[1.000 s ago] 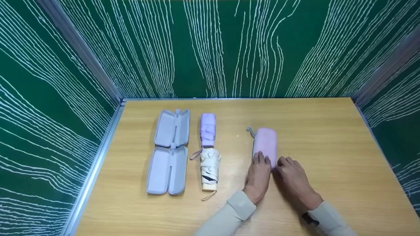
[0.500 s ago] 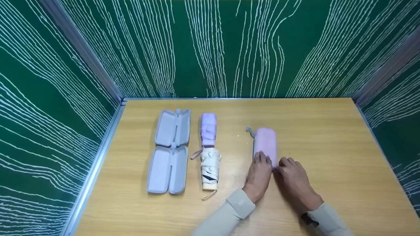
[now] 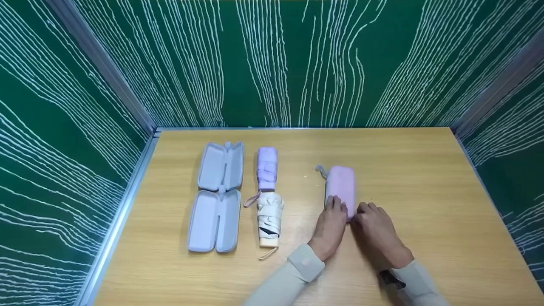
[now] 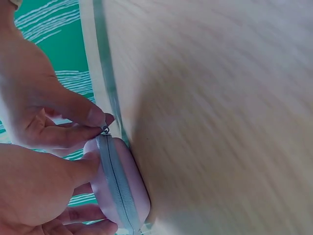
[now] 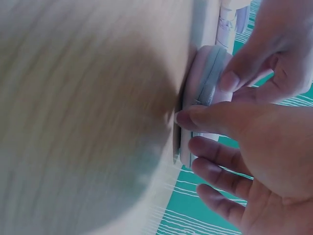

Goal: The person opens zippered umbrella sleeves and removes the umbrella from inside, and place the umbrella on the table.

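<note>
A pink zip case (image 3: 342, 185) lies on the table right of centre, with a grey strap at its far left corner. My left hand (image 3: 332, 227) grips its near end, fingers over the top. In the left wrist view the thumb of the left hand (image 4: 36, 188) presses the case's near face beside the grey zip (image 4: 117, 183). At the near right corner my right hand (image 3: 378, 229) pinches the small metal zip pull (image 4: 105, 129) between thumb and finger. The right wrist view shows the other fingers of the right hand (image 5: 264, 156) spread beside the case.
Left on the wooden table (image 3: 425, 191), two grey-lavender cases (image 3: 222, 165) lie opened out, one behind the other. Between them and the pink case are a folded purple umbrella (image 3: 267, 168) and a folded cream umbrella (image 3: 269, 216). Green walls with white lines surround the table.
</note>
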The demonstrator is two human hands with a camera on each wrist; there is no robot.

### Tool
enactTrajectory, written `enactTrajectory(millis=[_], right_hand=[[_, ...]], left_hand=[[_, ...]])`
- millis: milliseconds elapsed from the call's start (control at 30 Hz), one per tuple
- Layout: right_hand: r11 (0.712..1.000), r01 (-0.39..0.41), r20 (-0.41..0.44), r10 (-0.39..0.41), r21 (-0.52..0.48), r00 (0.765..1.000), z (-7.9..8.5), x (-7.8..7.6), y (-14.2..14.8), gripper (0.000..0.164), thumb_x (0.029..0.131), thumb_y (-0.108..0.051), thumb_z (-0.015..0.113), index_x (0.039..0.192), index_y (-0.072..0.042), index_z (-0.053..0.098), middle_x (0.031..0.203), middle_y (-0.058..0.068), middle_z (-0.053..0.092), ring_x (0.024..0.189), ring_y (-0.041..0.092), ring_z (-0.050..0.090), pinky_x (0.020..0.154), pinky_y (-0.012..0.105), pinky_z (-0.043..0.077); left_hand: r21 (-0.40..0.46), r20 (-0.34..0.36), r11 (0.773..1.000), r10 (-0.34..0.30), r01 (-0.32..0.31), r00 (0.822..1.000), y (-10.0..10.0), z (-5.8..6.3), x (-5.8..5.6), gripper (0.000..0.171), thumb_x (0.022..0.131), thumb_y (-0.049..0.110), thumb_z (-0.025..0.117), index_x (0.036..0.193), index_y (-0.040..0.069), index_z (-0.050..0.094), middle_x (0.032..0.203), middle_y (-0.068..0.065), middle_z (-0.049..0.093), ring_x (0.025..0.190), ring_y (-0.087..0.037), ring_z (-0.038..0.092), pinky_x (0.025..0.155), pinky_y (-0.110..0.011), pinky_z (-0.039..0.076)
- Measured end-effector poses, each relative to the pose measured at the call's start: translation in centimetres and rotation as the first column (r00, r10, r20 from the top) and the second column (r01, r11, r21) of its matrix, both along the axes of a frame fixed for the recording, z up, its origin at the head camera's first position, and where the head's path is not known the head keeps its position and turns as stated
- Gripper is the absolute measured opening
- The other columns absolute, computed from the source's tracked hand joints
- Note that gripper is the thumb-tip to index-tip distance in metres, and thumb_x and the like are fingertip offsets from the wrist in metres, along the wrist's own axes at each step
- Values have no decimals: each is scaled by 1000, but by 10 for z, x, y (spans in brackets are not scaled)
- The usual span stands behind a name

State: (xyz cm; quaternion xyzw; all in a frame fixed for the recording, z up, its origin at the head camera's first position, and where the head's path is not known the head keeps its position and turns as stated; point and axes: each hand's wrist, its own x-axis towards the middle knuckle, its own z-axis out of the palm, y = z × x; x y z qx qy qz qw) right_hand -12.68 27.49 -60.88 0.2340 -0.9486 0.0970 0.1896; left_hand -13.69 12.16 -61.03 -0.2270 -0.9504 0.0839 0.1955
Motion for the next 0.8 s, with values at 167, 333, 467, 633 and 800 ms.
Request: enactTrajectory(millis=[167,333,467,633,800], right_hand=[[1000,11,11,-11,-5,1000,-2,1,-1,12,78,8,80,80,-3,78,85,13,61,75,34,57,60,47,51],[999,22,-30,-24,-47,999,-7,4,-3,11,76,8,82,79,-2,78,83,13,60,72,36,57,57,48,50],[997,36,-45,-39,-66,998,-9,7,-5,11,76,7,84,79,-3,79,84,12,60,72,35,57,57,46,50],[997,49,-57,-52,-62,997,-11,9,-5,10,76,5,84,82,-2,79,85,12,59,72,34,56,58,46,50],[996,58,-66,-62,-62,996,-10,11,-8,8,77,4,83,79,0,77,83,11,59,71,32,55,57,46,49]], left_hand=[[22,-1,1000,-3,4,1000,-2,1,0,29,95,18,73,124,18,76,125,-4,67,116,-17,62,78,-14,57],[19,-23,1000,5,-4,1000,-3,1,-1,28,93,20,75,122,20,77,118,-3,66,109,-15,60,74,-12,55],[27,-20,1000,10,-9,1000,-1,1,0,28,94,22,75,121,20,77,117,-3,66,108,-14,60,75,-12,55],[27,-40,999,23,-22,999,1,-1,1,27,94,24,75,121,20,76,118,-3,67,108,-14,60,74,-11,55],[6,-118,999,54,-54,992,6,-4,2,19,95,24,70,113,23,75,112,0,66,104,-13,59,74,-11,53]])
